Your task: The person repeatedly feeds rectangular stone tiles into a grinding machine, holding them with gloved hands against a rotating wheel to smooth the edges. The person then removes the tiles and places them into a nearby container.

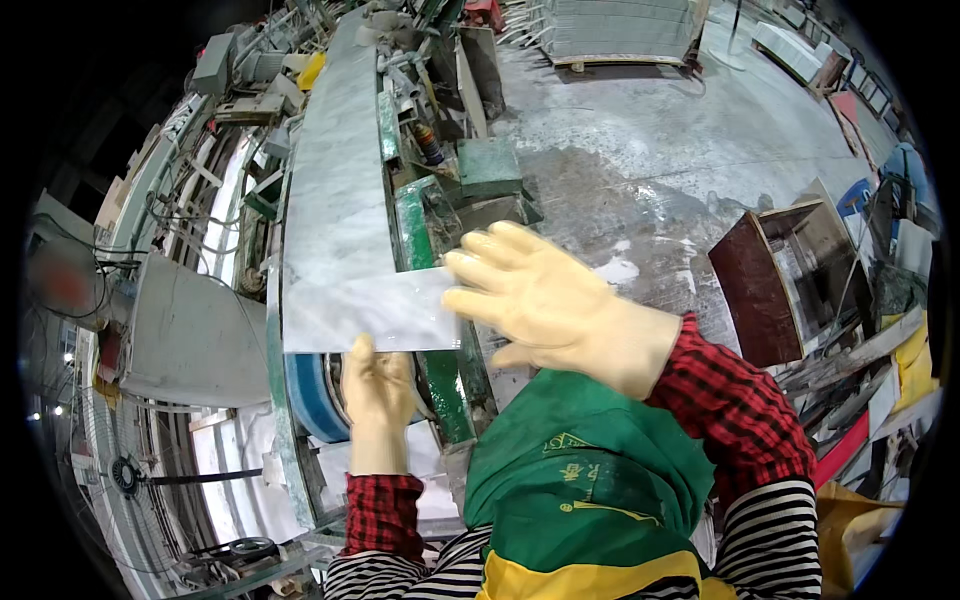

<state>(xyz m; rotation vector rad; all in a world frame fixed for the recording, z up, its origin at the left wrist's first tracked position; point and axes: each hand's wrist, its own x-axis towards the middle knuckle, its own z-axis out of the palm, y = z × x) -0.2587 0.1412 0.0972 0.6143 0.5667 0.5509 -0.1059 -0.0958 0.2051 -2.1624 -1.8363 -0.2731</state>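
Observation:
A flat white tile (365, 312), smooth and glossy, lies across the near end of a pale conveyor belt (338, 190). It juts past the belt's right side over the green frame. My left hand (378, 400), in a cream rubber glove, holds the tile's near edge, thumb at the edge and the other fingers largely hidden. My right hand (555, 305), gloved alike, is stretched flat with fingers apart. Its fingertips reach the tile's right end; whether they press on it I cannot tell.
Below the tile is a blue-rimmed roller (312, 400) in a green machine frame (445, 400). A grey panel (195, 335) and cables stand left. To the right are a wet concrete floor (640, 150), an open dark-red box (765, 285) and scrap boards. A sheet stack (620, 30) stands far back.

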